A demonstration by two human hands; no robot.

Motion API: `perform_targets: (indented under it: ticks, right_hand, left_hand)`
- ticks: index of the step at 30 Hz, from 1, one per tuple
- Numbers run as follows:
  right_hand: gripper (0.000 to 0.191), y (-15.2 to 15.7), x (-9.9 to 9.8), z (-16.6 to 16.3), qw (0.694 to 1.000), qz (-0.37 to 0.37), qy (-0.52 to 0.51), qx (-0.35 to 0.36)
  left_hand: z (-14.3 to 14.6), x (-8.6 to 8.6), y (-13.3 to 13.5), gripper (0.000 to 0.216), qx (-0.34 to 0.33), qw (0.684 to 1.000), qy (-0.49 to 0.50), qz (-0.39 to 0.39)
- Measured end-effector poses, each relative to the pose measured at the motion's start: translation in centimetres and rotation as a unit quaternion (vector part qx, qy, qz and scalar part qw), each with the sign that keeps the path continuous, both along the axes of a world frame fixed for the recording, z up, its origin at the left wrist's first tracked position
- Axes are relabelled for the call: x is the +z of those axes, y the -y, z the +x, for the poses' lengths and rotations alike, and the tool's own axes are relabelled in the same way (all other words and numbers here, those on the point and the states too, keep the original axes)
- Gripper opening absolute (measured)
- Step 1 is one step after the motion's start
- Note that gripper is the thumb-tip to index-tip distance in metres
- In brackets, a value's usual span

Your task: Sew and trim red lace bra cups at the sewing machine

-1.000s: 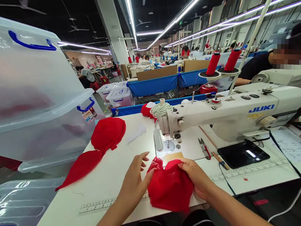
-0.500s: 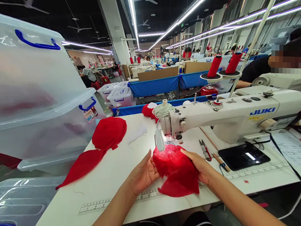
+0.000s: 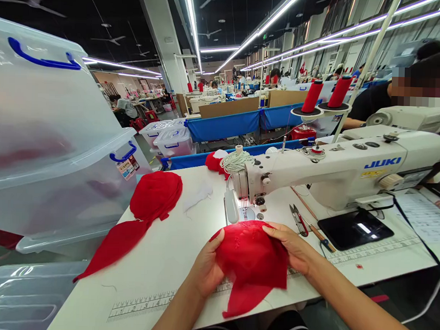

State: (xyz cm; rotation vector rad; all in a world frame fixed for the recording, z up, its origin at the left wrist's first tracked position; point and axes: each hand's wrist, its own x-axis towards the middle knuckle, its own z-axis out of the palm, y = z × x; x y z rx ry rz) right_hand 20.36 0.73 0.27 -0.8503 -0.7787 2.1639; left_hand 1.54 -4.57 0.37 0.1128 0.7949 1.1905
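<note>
A red fabric piece (image 3: 250, 262) with a lace top lies at the front of the white sewing table (image 3: 166, 259), just before the needle of the white JUKI sewing machine (image 3: 335, 169). My left hand (image 3: 204, 268) grips its left edge, thumb on top. My right hand (image 3: 292, 247) is closed on its upper right edge. The lower corner of the cloth hangs over the table's ruler strip.
A stack of red fabric pieces (image 3: 156, 194) and a flat red piece (image 3: 112, 245) lie at the left. Clear plastic bins (image 3: 54, 145) stand beside the table. Thread snips (image 3: 298, 218) and a black panel (image 3: 355, 230) lie right of the needle. A person (image 3: 406, 89) sits behind the machine.
Both hands have drawn the red piece back from the needle towards the table's front edge and turned it, so the plain side now faces up.
</note>
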Motion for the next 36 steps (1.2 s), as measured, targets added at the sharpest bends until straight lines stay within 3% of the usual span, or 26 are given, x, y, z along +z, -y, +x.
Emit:
perform_targets:
  ticks: [7, 11, 14, 16, 20, 22, 29, 33, 36]
  right_hand:
    - [0.058, -0.1, -0.2, 1.2, 0.986, 0.057, 0.108, -0.114]
    - [0.060, 0.2, -0.5, 1.4, 0.976, 0.112, 0.126, -0.141]
    - [0.050, 0.3, -1.4, 1.5, 0.966, 0.156, 0.167, -0.125]
    - [0.040, 0.3, -2.1, 1.5, 0.930, 0.228, 0.246, -0.146]
    - [0.022, 0.8, -2.5, 1.1, 0.773, 0.441, 0.383, -0.248]
    - [0.021, 1.2, -2.0, 0.7, 0.746, 0.497, 0.375, -0.236]
    - [0.027, 0.6, 0.0, -1.2, 0.792, 0.461, 0.388, -0.101]
    - [0.032, 0.2, -0.7, -1.4, 0.789, 0.456, 0.390, -0.132]
    - [0.032, -0.1, -1.4, -1.0, 0.791, 0.449, 0.388, -0.148]
  left_hand:
    - [-0.4, -0.1, -0.4, 0.022, 0.034, 0.999, 0.016, 0.022]
    - [-0.3, 0.0, -0.6, 0.031, 0.040, 0.998, 0.041, 0.023]
    - [-0.3, 0.2, -0.6, 0.035, 0.032, 0.996, 0.069, 0.041]
    - [-0.4, 0.1, -0.5, 0.034, 0.025, 0.995, 0.076, 0.057]
    - [-0.4, -0.3, -0.4, 0.030, 0.005, 0.996, 0.052, 0.074]
    - [-0.3, -0.5, -0.3, 0.030, -0.009, 0.996, 0.038, 0.076]
    - [0.5, 0.7, -0.2, 0.035, -0.073, 0.992, -0.024, 0.099]
    - [0.6, 1.0, -0.5, 0.025, -0.081, 0.977, -0.118, 0.160]
    - [0.5, 0.5, -0.8, 0.021, -0.084, 0.970, -0.127, 0.188]
